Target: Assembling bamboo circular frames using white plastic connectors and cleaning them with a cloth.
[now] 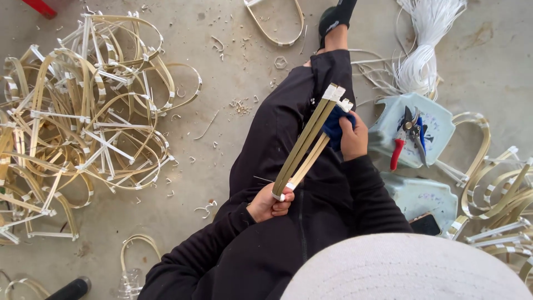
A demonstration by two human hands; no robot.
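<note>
My left hand (269,204) grips the near end of a bundle of bamboo strips (307,140) bound with white tape, held slanting up over my black-trousered leg (277,128). My right hand (353,137) holds a blue cloth (335,125) pressed against the far end of the bundle. Both arms wear black sleeves. The pale brim of my hat (405,269) fills the lower right.
A big heap of bent bamboo frames (83,111) lies on the concrete floor at left. More frames (499,189) lie at right. A pale plastic stool (413,136) carries red-handled shears (401,139) and blue pliers. White plastic strands (425,50) lie above it. A phone (426,224) rests nearby.
</note>
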